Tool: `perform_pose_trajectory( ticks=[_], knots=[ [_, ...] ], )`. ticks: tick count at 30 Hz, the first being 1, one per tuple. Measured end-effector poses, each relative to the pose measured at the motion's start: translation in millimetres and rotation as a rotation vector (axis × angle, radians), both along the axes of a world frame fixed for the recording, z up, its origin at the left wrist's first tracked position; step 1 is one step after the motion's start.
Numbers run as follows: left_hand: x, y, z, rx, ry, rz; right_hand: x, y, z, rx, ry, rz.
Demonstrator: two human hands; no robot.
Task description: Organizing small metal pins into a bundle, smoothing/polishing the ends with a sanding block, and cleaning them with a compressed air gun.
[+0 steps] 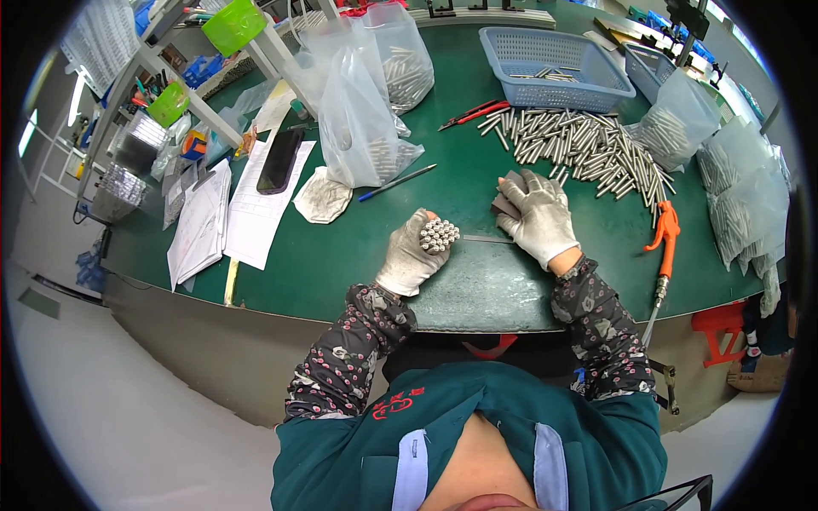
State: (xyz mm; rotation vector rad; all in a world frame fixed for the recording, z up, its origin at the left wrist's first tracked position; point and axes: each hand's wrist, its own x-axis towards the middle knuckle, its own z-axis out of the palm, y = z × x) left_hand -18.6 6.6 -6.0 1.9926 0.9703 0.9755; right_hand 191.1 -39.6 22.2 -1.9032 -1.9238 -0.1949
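**Pin bundle (440,236) in left hand (407,262), over near side of worktop (464,175)**

Left grip wrapped round the bundle, pin ends toward the viewer. Right hand (543,225): grip narrow on a dark flat piece (504,205), partly finger-hidden. Risk, my judgement: slackened left fingers would let pins slip and scatter; a bumped loose pile (588,149) could roll. Count: one bundle, one pile, one phone (279,162), one pen (397,182), one orange air gun (665,234); flat-piece number unclear; pins too crowded to tally.

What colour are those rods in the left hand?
The rods are silvery, clearest in the head view.
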Motion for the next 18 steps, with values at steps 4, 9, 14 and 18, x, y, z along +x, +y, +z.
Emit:
perform_pose_trajectory(
  ticks=[4, 9, 14, 18],
  knots=[
    [-1, -2, 3, 0.003, 0.004, 0.037, -34, -11, 30, 0.242, 0.247, 0.2],
    [1, -1, 9, -0.022, 0.087, 0.013, -47, 3, 25, 0.257, 0.233, 0.335],
    [4, 19, -53, -0.629, -0.759, 0.066, -73, -7, 35, 0.356, 0.178, 0.398],
    [2, 2, 3, -0.009, -0.011, 0.0, -35, 11, 22, 0.268, 0.105, 0.093]
  ],
)
